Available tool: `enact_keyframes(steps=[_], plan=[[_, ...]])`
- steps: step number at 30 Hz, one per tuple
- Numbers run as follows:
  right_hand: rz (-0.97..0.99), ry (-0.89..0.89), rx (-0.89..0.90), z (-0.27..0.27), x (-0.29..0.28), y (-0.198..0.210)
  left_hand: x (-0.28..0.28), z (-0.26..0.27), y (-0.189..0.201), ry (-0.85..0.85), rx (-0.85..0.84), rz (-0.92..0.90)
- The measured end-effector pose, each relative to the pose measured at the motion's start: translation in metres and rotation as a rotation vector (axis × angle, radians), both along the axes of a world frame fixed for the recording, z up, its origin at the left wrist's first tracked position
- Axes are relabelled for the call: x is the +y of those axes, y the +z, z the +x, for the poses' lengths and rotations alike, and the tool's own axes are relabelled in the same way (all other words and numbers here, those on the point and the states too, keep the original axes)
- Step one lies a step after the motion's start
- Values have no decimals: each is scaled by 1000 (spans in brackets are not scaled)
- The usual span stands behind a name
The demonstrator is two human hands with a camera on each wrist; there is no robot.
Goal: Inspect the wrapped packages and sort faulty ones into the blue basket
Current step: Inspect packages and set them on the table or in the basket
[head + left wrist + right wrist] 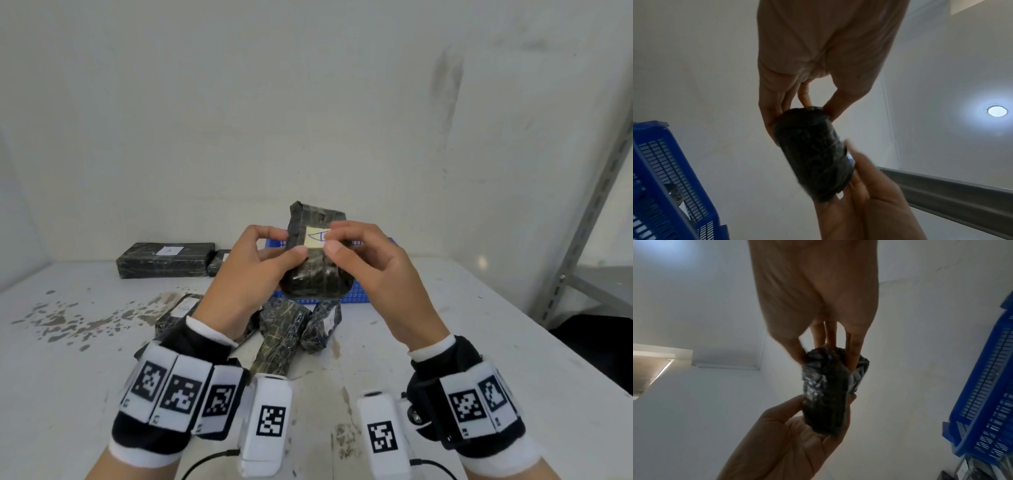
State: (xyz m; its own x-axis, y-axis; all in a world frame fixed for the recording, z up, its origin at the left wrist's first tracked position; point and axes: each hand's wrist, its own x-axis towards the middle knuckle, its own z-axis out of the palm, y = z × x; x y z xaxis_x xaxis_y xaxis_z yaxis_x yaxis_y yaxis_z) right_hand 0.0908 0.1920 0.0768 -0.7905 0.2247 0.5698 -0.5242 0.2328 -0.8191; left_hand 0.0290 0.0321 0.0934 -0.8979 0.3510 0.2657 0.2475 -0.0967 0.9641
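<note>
Holding one dark wrapped package [315, 260] raised above the desk [479, 342], I log my left hand [251, 274] and right hand [370, 270] both gripping it, label facing me; blue basket [356, 294] directly behind; further wrapped packages [287, 329] lying below.

— What is worn on the wrists?
— Black bands [178, 346] edged with white cuffs are worn; white blocks [171, 389] printed with black square codes are strapped around them.
— And cables?
— Thin black leads [205, 460] are plugged beneath.
</note>
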Motion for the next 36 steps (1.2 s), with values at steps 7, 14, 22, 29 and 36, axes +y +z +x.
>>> enact_keyframes(steps=[7, 14, 22, 29, 36], plan=[[-21, -37, -6, 3, -3, 7, 1, 1, -2, 0, 43, 10], [-12, -82, -112, -1, -2, 7, 3, 3, 0, 4, 113, -59], [16, -38, -113, -2, -3, 10, 5, 4, 1, 5, 135, -87], [-4, -64, -85, -3, -2, 12, 4, 6, 0, 21, 203, -108], [7, -75, -51, 1, -3, 12, 5, 9, 2, 58, 269, -116]])
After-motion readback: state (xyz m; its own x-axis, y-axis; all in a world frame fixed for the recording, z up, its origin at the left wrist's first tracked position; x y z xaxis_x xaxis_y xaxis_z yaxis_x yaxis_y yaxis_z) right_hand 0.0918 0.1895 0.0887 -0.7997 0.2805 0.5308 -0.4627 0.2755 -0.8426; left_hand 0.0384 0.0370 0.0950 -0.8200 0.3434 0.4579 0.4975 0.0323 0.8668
